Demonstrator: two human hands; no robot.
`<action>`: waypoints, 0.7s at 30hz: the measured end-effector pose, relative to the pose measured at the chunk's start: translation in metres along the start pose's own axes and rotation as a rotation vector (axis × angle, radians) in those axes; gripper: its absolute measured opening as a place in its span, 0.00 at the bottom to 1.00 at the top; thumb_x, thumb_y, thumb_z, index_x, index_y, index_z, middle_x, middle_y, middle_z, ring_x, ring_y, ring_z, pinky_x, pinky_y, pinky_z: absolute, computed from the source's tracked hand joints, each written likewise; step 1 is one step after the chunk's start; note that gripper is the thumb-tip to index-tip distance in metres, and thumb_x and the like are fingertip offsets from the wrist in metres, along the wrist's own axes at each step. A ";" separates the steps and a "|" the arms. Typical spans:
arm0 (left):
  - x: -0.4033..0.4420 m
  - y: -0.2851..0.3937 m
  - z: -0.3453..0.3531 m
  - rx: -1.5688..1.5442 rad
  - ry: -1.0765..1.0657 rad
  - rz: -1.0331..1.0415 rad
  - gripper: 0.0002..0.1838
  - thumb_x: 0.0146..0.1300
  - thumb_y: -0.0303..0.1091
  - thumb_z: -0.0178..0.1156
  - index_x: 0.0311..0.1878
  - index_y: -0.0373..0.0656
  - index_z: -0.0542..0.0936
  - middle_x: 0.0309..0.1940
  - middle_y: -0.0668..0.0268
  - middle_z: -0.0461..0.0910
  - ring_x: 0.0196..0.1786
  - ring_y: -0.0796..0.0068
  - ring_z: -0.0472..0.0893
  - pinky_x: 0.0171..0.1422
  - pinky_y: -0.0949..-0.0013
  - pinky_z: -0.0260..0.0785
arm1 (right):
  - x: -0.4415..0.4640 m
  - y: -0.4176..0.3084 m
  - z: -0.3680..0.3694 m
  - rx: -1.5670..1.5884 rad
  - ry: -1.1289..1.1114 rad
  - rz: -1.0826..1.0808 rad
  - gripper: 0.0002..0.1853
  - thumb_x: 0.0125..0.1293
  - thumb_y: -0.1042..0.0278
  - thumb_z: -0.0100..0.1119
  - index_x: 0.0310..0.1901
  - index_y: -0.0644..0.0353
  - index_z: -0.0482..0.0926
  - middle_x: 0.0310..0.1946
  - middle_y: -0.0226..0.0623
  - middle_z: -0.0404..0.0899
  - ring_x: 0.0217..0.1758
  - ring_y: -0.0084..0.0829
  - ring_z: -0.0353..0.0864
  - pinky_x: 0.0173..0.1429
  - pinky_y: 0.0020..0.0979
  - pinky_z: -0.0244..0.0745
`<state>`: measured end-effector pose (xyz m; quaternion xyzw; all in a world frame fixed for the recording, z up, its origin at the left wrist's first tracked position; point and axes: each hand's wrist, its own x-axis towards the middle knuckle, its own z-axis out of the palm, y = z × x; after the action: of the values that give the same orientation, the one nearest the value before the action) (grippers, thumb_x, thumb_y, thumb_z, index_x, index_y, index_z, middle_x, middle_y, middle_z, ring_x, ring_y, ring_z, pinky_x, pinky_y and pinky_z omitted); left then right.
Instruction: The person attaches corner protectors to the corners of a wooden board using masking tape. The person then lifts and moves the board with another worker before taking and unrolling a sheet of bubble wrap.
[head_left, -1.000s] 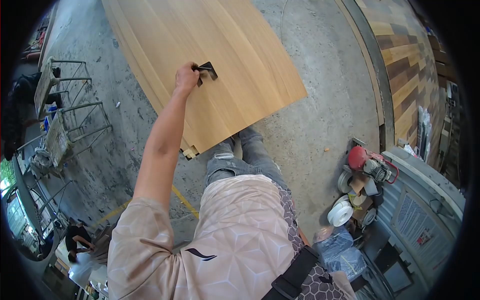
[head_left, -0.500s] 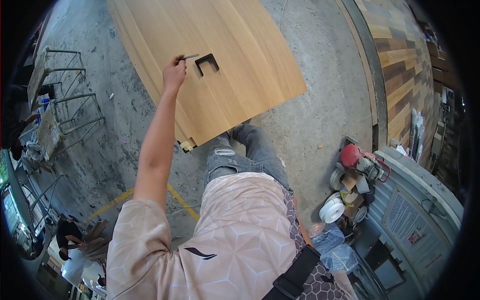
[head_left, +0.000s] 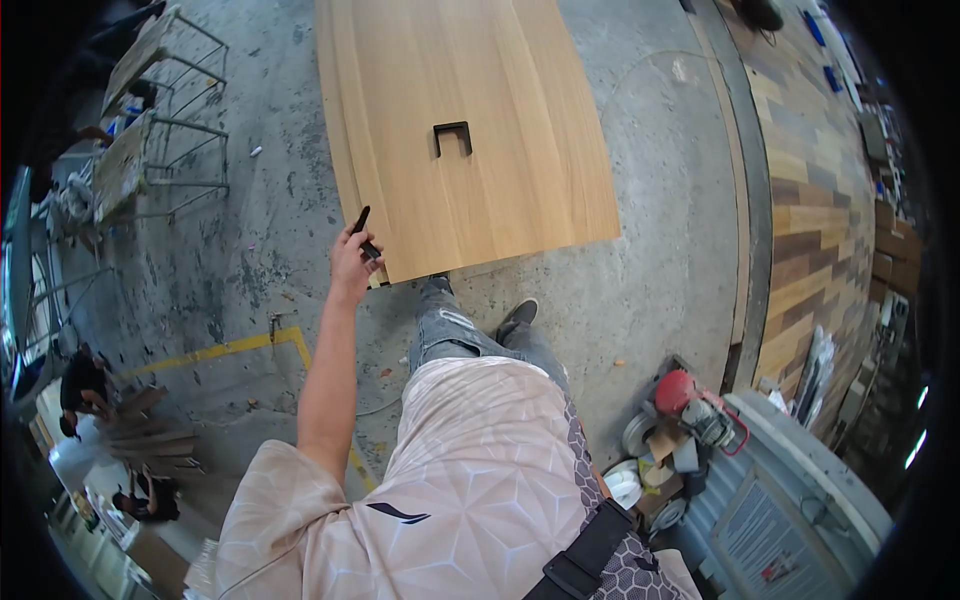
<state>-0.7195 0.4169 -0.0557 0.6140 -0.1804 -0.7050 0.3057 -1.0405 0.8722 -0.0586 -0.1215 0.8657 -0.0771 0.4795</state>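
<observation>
The left hand (head_left: 350, 266), left of centre in the frame, grasps a slender dark tool (head_left: 364, 219), its type too small to confirm, near the lower left corner of the wood-grain panel (head_left: 490, 195). A black angular piece (head_left: 466, 138) sits on the panel, upper centre.

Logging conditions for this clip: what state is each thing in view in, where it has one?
Left hand: closed on a slim black item
Wooden panel: lying flat
Black three-sided piece: on the panel, untouched
Jeans: torn
Metal-legged stands: upright
Red machine: running or off, cannot tell
Right hand: out of view
</observation>
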 end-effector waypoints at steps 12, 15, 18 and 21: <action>-0.150 -0.111 0.024 -0.446 -0.160 0.198 0.19 0.76 0.33 0.59 0.68 0.53 0.76 0.52 0.69 0.80 0.55 0.66 0.82 0.57 0.45 0.84 | 0.117 0.232 -0.116 -0.198 -0.105 -0.145 0.31 0.64 0.48 0.67 0.62 0.62 0.81 0.52 0.55 0.86 0.61 0.53 0.83 0.65 0.45 0.76; -0.174 -0.138 0.024 -0.398 -0.127 0.348 0.21 0.74 0.28 0.60 0.68 0.52 0.77 0.53 0.69 0.83 0.56 0.71 0.82 0.61 0.54 0.81 | 0.143 0.240 -0.146 -0.279 0.031 -0.342 0.30 0.64 0.51 0.67 0.62 0.61 0.81 0.51 0.54 0.86 0.60 0.52 0.83 0.64 0.45 0.76; -0.202 -0.158 0.030 -0.082 0.076 0.634 0.21 0.69 0.25 0.65 0.64 0.50 0.82 0.52 0.71 0.86 0.55 0.74 0.84 0.61 0.66 0.78 | 0.126 0.192 -0.169 -0.256 0.169 -0.422 0.26 0.67 0.55 0.67 0.63 0.59 0.81 0.48 0.47 0.87 0.51 0.40 0.84 0.56 0.38 0.77; -0.242 -0.167 0.039 0.497 0.215 0.784 0.21 0.64 0.25 0.68 0.61 0.46 0.85 0.55 0.69 0.86 0.55 0.73 0.84 0.64 0.70 0.74 | 0.098 0.089 -0.184 0.020 0.068 -0.372 0.23 0.70 0.57 0.66 0.63 0.58 0.82 0.44 0.35 0.86 0.38 0.21 0.81 0.42 0.27 0.76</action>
<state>-0.7785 0.6954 0.0293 0.6236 -0.5289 -0.4046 0.4095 -1.2591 0.9327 -0.0624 -0.2719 0.8433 -0.1769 0.4285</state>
